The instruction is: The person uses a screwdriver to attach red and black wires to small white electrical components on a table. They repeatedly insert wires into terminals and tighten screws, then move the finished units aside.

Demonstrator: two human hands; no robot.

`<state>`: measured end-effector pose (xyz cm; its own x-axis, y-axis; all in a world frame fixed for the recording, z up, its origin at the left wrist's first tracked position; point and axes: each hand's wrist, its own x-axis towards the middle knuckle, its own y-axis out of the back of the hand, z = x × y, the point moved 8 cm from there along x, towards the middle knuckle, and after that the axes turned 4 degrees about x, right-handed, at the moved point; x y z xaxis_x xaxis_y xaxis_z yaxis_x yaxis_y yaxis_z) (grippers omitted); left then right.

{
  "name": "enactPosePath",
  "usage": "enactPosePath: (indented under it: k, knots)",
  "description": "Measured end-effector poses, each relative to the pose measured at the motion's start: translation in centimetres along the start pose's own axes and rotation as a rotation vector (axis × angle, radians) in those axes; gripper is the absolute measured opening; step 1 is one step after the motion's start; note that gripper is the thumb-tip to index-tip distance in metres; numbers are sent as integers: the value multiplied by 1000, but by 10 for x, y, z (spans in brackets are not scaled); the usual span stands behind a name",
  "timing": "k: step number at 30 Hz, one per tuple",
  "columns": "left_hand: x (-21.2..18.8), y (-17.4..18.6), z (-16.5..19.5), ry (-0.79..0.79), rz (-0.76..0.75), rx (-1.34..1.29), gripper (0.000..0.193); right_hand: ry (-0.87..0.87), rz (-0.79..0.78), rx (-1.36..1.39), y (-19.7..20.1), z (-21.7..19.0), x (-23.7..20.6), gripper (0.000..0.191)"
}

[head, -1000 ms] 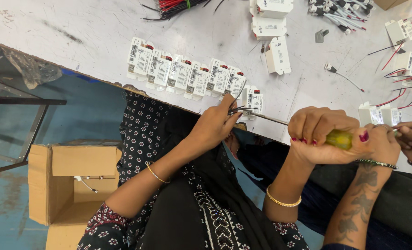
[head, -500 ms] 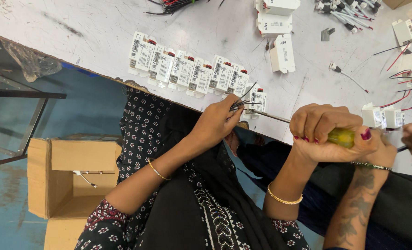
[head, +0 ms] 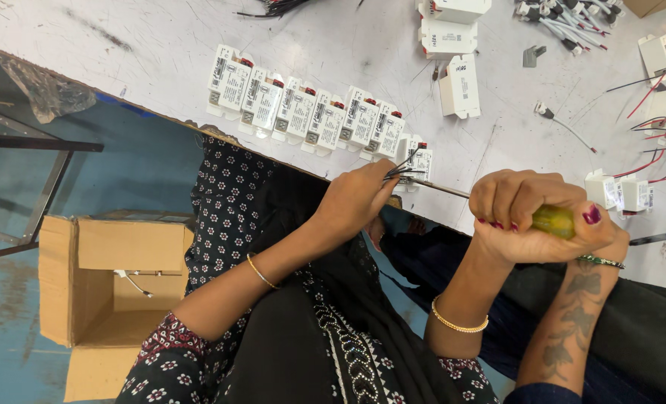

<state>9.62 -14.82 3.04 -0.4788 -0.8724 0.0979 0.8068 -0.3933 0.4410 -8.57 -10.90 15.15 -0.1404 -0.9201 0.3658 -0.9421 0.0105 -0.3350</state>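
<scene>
- The left hand (head: pixel 355 198) pinches a pair of thin dark wires (head: pixel 401 169) at the near edge of the tabletop (head: pixel 161 52); its fingers are closed tight on them, just beside the small white module (head: pixel 419 158) that sits at the right end of a row.
- The right hand (head: pixel 523 217) is wrapped fully shut around the green handle of a screwdriver (head: pixel 553 221), whose thin shaft runs left towards the wires and that end module.
- Judging by the layout, a row of white modules (head: pixel 307 112) already stands lined up along the near edge, which suggests much of the batch is handled; the end module looks like the one in work.
- More white units with red and black leads (head: pixel 647 161) lie to the right, and a bundle of plugged cables (head: pixel 565 19) lies far right, probably yet to be dealt with.
- Another person's tattooed forearm (head: pixel 572 314) is just under the right hand, touching or nearly so, which crowds that side.
- The end module sits right at the tabletop edge, so it could slip off towards the lap.
- Open tabletop lies far left; an open cardboard box (head: pixel 116 284) stands on the floor near left.
</scene>
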Motion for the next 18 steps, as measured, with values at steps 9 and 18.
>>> enactPosePath:
  k: [9,18]
  knots:
    - [-5,-24,3,37,-26,140,20,-46,107,-19,11,1,-2,63]
    - [-15,7,5,103,36,-225,19,42,-10,-9,-18,-7,-16,70]
